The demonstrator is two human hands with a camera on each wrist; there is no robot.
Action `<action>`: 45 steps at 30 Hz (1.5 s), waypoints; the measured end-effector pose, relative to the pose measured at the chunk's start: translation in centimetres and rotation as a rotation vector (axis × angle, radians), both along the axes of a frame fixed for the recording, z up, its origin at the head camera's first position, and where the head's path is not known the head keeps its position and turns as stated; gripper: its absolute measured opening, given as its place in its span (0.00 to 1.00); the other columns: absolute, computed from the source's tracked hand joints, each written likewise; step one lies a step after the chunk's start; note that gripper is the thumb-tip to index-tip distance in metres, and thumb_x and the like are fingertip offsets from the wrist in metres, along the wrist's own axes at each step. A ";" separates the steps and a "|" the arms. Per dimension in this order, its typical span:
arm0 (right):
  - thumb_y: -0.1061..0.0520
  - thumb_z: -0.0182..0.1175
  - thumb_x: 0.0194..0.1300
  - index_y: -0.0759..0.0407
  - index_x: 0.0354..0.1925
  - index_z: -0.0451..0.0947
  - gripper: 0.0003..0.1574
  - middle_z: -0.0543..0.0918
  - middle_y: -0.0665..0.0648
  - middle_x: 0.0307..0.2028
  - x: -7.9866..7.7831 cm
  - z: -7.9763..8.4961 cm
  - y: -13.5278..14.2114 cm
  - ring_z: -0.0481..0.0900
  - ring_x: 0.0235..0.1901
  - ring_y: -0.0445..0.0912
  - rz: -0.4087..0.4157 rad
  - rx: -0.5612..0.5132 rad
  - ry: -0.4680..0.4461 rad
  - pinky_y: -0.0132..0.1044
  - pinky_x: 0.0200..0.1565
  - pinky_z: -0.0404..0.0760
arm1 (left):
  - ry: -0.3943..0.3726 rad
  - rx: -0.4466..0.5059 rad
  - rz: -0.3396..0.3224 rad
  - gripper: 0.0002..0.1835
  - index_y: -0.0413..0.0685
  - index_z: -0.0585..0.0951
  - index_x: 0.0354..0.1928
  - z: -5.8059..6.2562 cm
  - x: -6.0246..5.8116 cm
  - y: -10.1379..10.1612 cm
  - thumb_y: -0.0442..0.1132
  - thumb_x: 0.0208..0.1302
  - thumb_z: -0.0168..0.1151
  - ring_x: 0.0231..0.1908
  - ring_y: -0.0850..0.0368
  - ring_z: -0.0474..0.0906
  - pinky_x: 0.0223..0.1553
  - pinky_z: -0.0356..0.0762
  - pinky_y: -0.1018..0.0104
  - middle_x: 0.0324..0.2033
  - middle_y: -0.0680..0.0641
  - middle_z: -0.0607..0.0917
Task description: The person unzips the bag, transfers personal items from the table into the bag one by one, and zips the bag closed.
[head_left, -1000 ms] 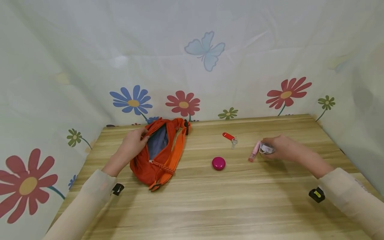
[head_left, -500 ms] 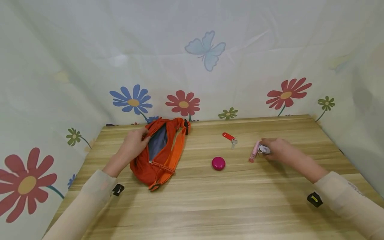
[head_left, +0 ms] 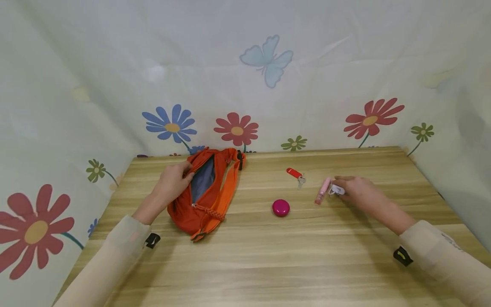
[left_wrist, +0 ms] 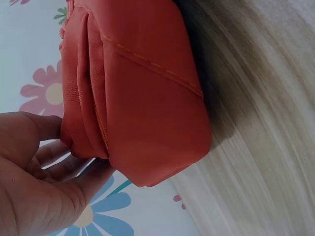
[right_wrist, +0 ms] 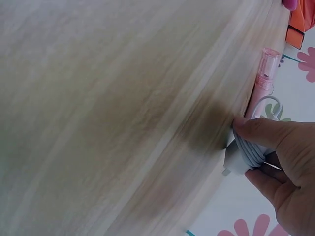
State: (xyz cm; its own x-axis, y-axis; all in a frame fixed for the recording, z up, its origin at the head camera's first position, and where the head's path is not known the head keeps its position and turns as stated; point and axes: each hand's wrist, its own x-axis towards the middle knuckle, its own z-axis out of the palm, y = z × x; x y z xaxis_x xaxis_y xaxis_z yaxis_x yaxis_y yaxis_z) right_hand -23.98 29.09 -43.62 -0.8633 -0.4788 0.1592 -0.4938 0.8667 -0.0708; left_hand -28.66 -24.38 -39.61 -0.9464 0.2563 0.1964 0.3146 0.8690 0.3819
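Note:
An orange-red waist bag (head_left: 180,213) lies on the left of the table, its zip undone and grey lining showing. My left hand (head_left: 171,184) grips the edge of its opening; the left wrist view shows the thumb and fingers (left_wrist: 101,179) on either side of that edge. Over on the right, my right hand (head_left: 362,194) holds a white charger (right_wrist: 237,156) with its cable wound round it, between thumb and fingers. Just left of the charger lies a pink lip gloss tube (head_left: 323,191) with a clear end.
A round magenta case (head_left: 281,208) sits mid-table. Behind it lies a key (head_left: 301,181) on a red tag (head_left: 293,172). An orange strap (head_left: 226,194) runs along the bag's right side. The wooden table (head_left: 268,264) ends at a flower-printed curtain (head_left: 326,85).
My right hand has edged left with the charger, and the lip gloss tube has shifted slightly left. My left hand stays on the bag. The head view has tilted slightly.

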 end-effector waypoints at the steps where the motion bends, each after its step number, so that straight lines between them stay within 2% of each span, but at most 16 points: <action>1: 0.66 0.76 0.55 0.72 0.54 0.82 0.28 0.83 0.72 0.53 0.0 0.0 0.0 0.85 0.47 0.65 -0.004 0.002 -0.001 0.57 0.46 0.84 | -0.003 0.002 0.000 0.08 0.36 0.82 0.48 0.0 0.0 0.0 0.33 0.72 0.61 0.34 0.46 0.80 0.37 0.79 0.51 0.38 0.38 0.86; 6: 0.65 0.75 0.56 0.70 0.55 0.82 0.28 0.83 0.71 0.54 0.0 0.0 -0.1 0.85 0.47 0.64 -0.012 0.013 -0.016 0.56 0.46 0.84 | -0.012 0.004 0.006 0.10 0.35 0.82 0.50 -0.4 0.0 -0.2 0.33 0.72 0.60 0.40 0.42 0.83 0.42 0.81 0.48 0.42 0.35 0.87; 12: 0.66 0.74 0.58 0.70 0.56 0.81 0.27 0.82 0.72 0.56 -0.2 0.1 -0.1 0.84 0.49 0.65 -0.015 -0.022 -0.018 0.57 0.47 0.83 | -0.005 0.011 0.003 0.08 0.36 0.82 0.48 -0.1 -0.1 -0.5 0.33 0.72 0.60 0.36 0.45 0.82 0.38 0.80 0.50 0.39 0.37 0.86; 17: 0.66 0.73 0.59 0.70 0.56 0.81 0.26 0.80 0.72 0.58 -0.3 0.2 0.2 0.84 0.50 0.65 -0.050 -0.040 -0.025 0.59 0.49 0.82 | -0.019 0.006 -0.006 0.08 0.36 0.82 0.47 0.1 -0.5 -0.2 0.33 0.73 0.60 0.33 0.47 0.81 0.36 0.79 0.52 0.38 0.38 0.86; 24: 0.66 0.75 0.56 0.69 0.55 0.82 0.28 0.81 0.72 0.56 -0.7 1.2 -0.3 0.84 0.50 0.65 -0.022 -0.087 0.033 0.59 0.50 0.81 | -0.019 0.014 0.006 0.06 0.36 0.82 0.45 0.6 -0.7 -0.3 0.32 0.72 0.60 0.32 0.47 0.79 0.35 0.78 0.53 0.35 0.39 0.86; 33: 0.64 0.77 0.54 0.67 0.56 0.82 0.30 0.83 0.70 0.55 -0.5 1.8 -0.9 0.86 0.47 0.64 -0.006 -0.132 0.069 0.57 0.45 0.84 | -0.019 0.025 0.008 0.06 0.36 0.82 0.44 0.0 -0.9 -0.5 0.33 0.72 0.61 0.31 0.49 0.80 0.33 0.78 0.54 0.34 0.40 0.86; 45: 0.65 0.77 0.53 0.67 0.54 0.83 0.28 0.83 0.70 0.54 -0.1 1.8 -1.3 0.85 0.48 0.64 0.010 -0.118 0.069 0.56 0.46 0.84 | -0.004 0.021 -0.006 0.06 0.35 0.83 0.43 -0.2 -0.7 -0.4 0.32 0.71 0.61 0.30 0.48 0.80 0.33 0.78 0.54 0.34 0.39 0.86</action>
